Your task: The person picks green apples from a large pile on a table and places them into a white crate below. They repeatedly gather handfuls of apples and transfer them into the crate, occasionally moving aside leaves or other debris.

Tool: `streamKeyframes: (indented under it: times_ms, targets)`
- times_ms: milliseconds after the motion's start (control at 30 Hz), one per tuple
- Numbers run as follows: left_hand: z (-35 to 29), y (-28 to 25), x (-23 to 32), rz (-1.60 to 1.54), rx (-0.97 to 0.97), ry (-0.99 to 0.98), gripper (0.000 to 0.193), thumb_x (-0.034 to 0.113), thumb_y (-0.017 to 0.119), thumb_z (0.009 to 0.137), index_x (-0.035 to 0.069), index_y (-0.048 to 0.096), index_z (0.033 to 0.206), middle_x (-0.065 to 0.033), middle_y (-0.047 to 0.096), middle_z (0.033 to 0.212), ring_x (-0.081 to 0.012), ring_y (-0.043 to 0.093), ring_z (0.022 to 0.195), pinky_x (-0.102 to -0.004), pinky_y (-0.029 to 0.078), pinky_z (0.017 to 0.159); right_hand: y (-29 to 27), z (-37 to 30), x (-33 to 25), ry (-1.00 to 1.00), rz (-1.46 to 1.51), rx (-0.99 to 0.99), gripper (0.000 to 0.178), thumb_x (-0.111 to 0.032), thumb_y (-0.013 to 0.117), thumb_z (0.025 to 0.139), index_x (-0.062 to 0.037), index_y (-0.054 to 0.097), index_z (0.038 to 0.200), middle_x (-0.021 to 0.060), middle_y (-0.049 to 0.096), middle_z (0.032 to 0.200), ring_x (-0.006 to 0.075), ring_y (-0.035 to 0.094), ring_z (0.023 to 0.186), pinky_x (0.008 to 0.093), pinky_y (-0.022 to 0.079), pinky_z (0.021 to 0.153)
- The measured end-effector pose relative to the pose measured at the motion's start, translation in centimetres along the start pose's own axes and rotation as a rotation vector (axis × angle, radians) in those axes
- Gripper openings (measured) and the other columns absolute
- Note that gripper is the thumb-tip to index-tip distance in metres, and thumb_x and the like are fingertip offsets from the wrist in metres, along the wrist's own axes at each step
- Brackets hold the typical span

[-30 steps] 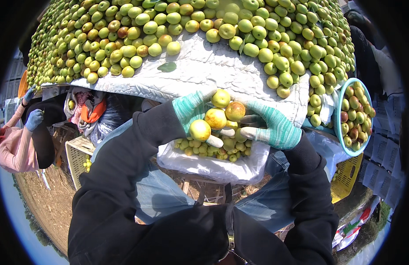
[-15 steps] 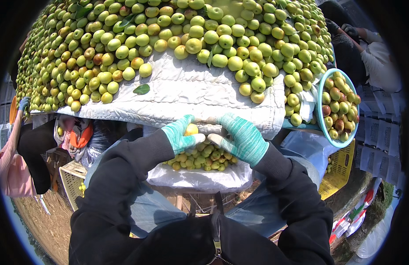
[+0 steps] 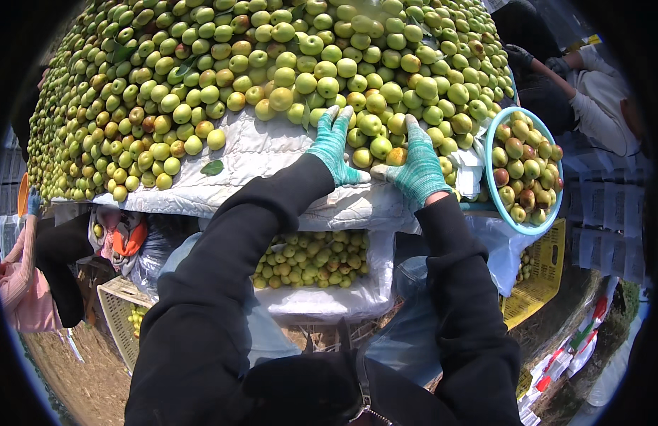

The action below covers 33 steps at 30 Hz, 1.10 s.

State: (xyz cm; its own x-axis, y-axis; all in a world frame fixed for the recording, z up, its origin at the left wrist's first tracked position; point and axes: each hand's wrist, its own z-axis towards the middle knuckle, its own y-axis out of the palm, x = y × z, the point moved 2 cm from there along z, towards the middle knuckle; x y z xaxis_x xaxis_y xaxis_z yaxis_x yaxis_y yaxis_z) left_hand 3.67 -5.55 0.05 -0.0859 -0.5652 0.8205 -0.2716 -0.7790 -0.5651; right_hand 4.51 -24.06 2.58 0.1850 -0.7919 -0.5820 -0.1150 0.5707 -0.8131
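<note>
A wide heap of green jujubes (image 3: 272, 78), some with brown patches, covers a table spread with a white quilted cloth (image 3: 254, 145). At the heap's near edge my left hand (image 3: 334, 150), in a teal-and-grey work glove, has its fingers stretched out against the fruit. To its right my right hand (image 3: 417, 163), gloved alike, is spread open too. Several jujubes (image 3: 381, 147) lie between the two hands, and neither hand is closed on one. Below my forearms, a plastic-lined crate (image 3: 378, 284) holds more jujubes.
A light-blue basket (image 3: 491, 170) full of browner jujubes stands at the right. Below it is a yellow crate (image 3: 556, 266); a cream crate (image 3: 116, 312) stands at the left. Other people (image 3: 41, 284) sit at the left and far right. A leaf (image 3: 212, 167) lies on the cloth.
My hands have moved up from above the lined crate to the heap and opened. The jujube that was in my left hand is no longer there. The view has shifted slightly.
</note>
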Motion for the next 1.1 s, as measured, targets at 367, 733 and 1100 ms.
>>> streamKeyframes:
  times_ms: [367,733,1100]
  targets:
    - [-0.1,-0.3,-0.7,0.011,-0.249,0.011,0.118,0.033,0.091,0.042,0.013,0.030,0.141,-0.0117,0.036,0.135,-0.0337,0.031,0.126,-0.0412,0.028,0.110,1.9,0.9,-3.5,0.094,0.050,-0.434,0.111,-0.013,0.087,0.047,-0.0109,0.028,0.141,0.0204,0.054,0.122,0.0367,0.055,0.114,0.0392,0.045,0.098]
    - [-9.1,-5.4,-1.0,-0.774,-0.492,-0.129,0.102,0.017,0.090,0.059,0.009,0.032,0.142,-0.0082,0.046,0.137,-0.0196,0.044,0.126,-0.0382,0.038,0.106,1.3,-3.8,-5.3,-0.174,0.630,-0.701,0.100,-0.022,0.088,0.063,-0.0077,0.030,0.144,0.0118,0.042,0.139,0.0236,0.040,0.130,0.0375,0.033,0.109]
    - [-10.6,-7.7,-0.5,-0.285,-0.766,-0.148,0.052,0.021,0.077,0.078,0.007,0.057,0.124,-0.0097,0.063,0.114,-0.0190,0.059,0.106,-0.0305,0.047,0.091,1.9,-5.3,-6.6,-0.152,0.508,-1.026,0.051,-0.030,0.077,0.079,-0.0047,0.058,0.119,0.0115,0.065,0.108,0.0220,0.060,0.102,0.0347,0.046,0.091]
